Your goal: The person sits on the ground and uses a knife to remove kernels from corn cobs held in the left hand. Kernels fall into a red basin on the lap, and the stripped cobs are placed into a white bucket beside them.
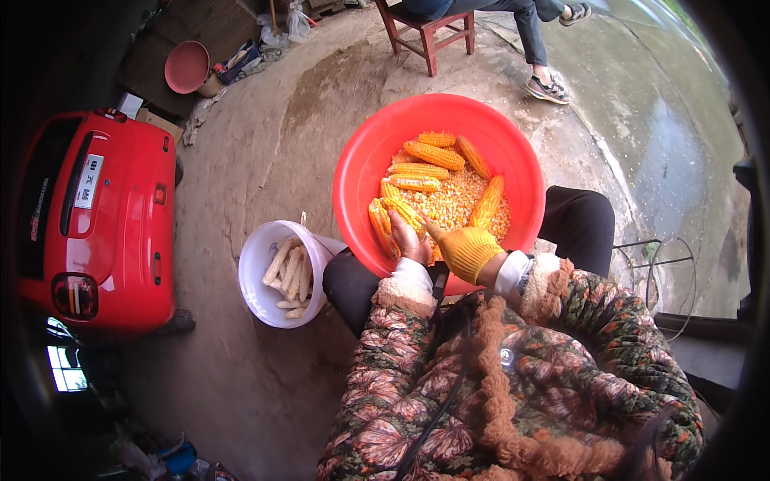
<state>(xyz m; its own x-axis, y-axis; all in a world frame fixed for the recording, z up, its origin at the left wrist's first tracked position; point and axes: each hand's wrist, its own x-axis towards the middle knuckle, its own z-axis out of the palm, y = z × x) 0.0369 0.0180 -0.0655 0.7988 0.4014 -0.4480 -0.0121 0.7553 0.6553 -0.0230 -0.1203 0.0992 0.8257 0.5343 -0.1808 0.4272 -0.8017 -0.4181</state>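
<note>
A wide red plastic basin [361, 162] stands in front of me, between my dark-trousered knees. Loose corn kernels [451, 198] cover its bottom, and several ears of yellow corn [434, 155] lie on them. My bare left hand [410, 238] grips an ear of corn [402, 210] near the basin's near side. Close to its right is my right hand [468, 248] in a yellow knitted glove, thumb side pointing toward the left hand. The right hand's other fingers are hidden, so whether they hold anything is unclear.
A white plastic bucket [248, 282] with several stripped corncobs [292, 273] stands left of the basin. Farther left is a red car [126, 240]. Beyond the basin, a person sits on a wooden chair [428, 45]. A wire frame [652, 261] is at right.
</note>
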